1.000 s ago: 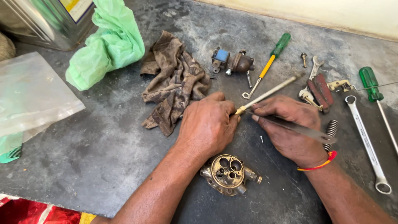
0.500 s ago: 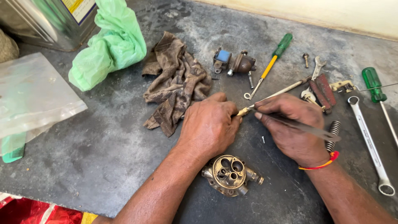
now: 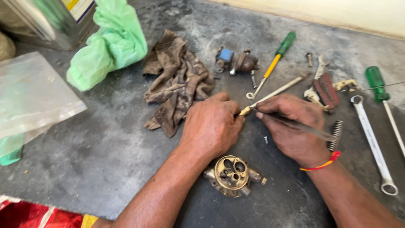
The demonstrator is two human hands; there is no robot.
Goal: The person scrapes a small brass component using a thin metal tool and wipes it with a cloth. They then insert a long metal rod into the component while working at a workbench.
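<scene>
Left hand is clamped on a thin rod's brass end, low over the counter. Right hand grips a flat blade at that tip. Risk: blade slipping onto fingers, or the tiny screw getting lost

a metal tin with a yellow-and-white label is seen at the top left; a clear plastic bag is laid flat below it, a green bag beside it.
</scene>
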